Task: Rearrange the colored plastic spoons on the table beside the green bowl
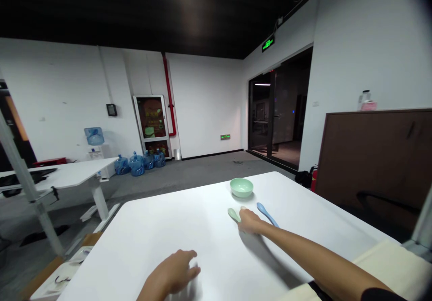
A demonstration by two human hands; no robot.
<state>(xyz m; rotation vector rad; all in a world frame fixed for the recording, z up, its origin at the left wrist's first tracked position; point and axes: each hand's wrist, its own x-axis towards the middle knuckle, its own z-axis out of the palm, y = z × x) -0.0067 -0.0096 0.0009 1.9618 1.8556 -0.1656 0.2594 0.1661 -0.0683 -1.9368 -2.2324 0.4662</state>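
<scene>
My right hand (pixel 249 221) reaches over the white table (pixel 199 220) with its fingers closed around the handle of a light green spoon (pixel 233 214). The spoon's bowl sticks out to the left of the fingers, while its handle is hidden under the hand. A small pale bit shows above the knuckles; I cannot make out what it is. Just right of this hand lies a blue spoon (pixel 266 213), partly covered by my forearm. Beyond both spoons stands a mint green bowl (pixel 241 188). My left hand (pixel 173 271) hovers near the table's front, fingers apart, holding nothing.
Cream cloth (pixel 394 265) lies at the right front edge. On the floor at lower left is an open box (pixel 50 274) with items inside. Another white table (pixel 77 172) stands left, with blue water jugs (pixel 137 164) behind it. A brown cabinet (pixel 371 157) is at right.
</scene>
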